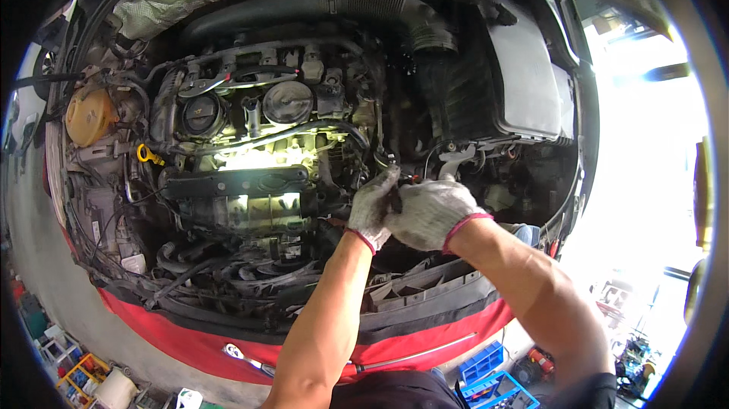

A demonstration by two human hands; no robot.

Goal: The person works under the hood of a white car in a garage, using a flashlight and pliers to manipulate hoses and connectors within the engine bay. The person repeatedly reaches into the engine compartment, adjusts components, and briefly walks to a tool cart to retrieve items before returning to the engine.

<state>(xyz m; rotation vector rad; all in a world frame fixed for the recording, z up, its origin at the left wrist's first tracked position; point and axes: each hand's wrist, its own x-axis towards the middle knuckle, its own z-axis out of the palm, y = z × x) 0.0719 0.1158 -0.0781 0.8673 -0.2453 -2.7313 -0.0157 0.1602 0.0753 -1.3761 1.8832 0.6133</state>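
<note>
Both hands wear dirty white work gloves with red cuffs and meet over the right side of an open car engine (262, 211). My left hand (373, 208) is closed, its thumb and fingertips pinched near a thin cable. Right beside it, my right hand (434, 213) is curled shut with its back facing up. Between the two lies something small and dark with a bit of red, mostly hidden by the gloves; I cannot tell its kind. A grey bracket-like part (456, 158) sits just beyond the right hand.
A lit black work-light bar (235, 181) lies across the engine. Behind it are a black oil cap (203, 114) and a wrench-like tool (201, 86). A yellow dipstick handle (149, 154) stands left. On the red fender cover (182, 344) rests a ratchet (237, 353). Blue crates (482, 363) stand below.
</note>
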